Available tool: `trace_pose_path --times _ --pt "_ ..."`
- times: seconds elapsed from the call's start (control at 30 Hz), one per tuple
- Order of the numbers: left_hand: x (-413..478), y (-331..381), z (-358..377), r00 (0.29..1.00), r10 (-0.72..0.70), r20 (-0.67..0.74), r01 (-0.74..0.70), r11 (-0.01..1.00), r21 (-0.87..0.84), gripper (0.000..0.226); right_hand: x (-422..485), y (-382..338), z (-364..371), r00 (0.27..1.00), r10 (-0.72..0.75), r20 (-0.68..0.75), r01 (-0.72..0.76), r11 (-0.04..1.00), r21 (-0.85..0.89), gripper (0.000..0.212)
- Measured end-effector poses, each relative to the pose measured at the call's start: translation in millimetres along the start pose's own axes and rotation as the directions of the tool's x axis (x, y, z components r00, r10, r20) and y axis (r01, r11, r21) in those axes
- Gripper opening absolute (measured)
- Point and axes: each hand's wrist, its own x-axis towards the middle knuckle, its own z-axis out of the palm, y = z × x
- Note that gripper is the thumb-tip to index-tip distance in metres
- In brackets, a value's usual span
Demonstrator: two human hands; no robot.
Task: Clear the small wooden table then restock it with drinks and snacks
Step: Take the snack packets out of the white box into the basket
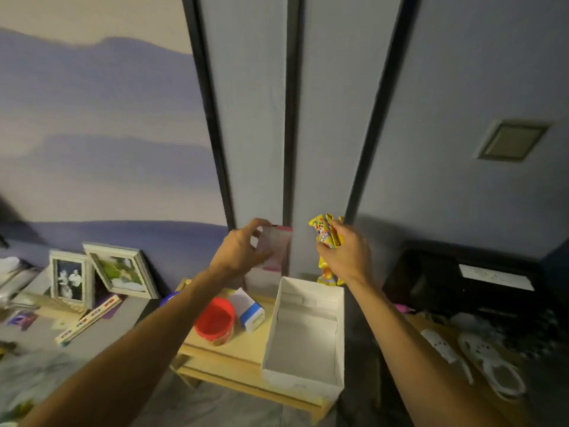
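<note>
Two bare forearms reach away from the head camera, over a small wooden bench (228, 349) that stands against a grey panelled wall. On the right, the right hand (346, 252) has its fingers (335, 238) closed round a bunch of yellow snack packets (323, 238), held upright above the far end of an open white box (303, 331); the box sits on the right side of the bench and looks empty, so the packets are probably meant for it or for the bench beside it. Farther left, the left hand (238, 251) curls its fingers round a pale pink-edged packet (275, 248), blurred, raised against the wall above the bench's far edge. Below that hand, a red tub (215, 320) and a small white and blue carton (248, 309) rest on the bench top, just beside the box. Left of the bench, two picture frames (101, 272) lean on a grey surface.
</note>
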Motion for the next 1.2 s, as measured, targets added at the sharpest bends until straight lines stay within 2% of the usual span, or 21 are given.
trace_pose_path --times 0.23,0.4,0.6,0.93,1.2 --pt "-56 -35 -93 0.978 -0.091 -0.186 0.101 0.994 0.044 0.059 -10 -90 44 0.983 -0.169 0.077 0.161 0.982 0.100 0.056" --pt "-108 -73 -154 0.937 -0.141 -0.319 0.182 0.978 0.102 0.055 -35 -158 86 0.940 -0.298 0.165 0.277 0.950 0.143 0.054" --pt "-181 -130 -219 0.885 -0.202 -0.419 0.263 0.960 0.092 0.061 -77 -241 144 0.882 -0.409 0.235 0.371 0.909 0.191 0.058" --pt "-312 -245 -334 0.805 -0.298 -0.513 0.380 0.923 0.060 0.066 -181 -386 255 0.791 -0.510 0.339 0.429 0.856 0.288 0.065" --pt "-382 -323 -383 0.745 -0.383 -0.546 0.464 0.886 0.010 0.064 -247 -457 348 0.699 -0.550 0.457 0.441 0.834 0.331 0.065"
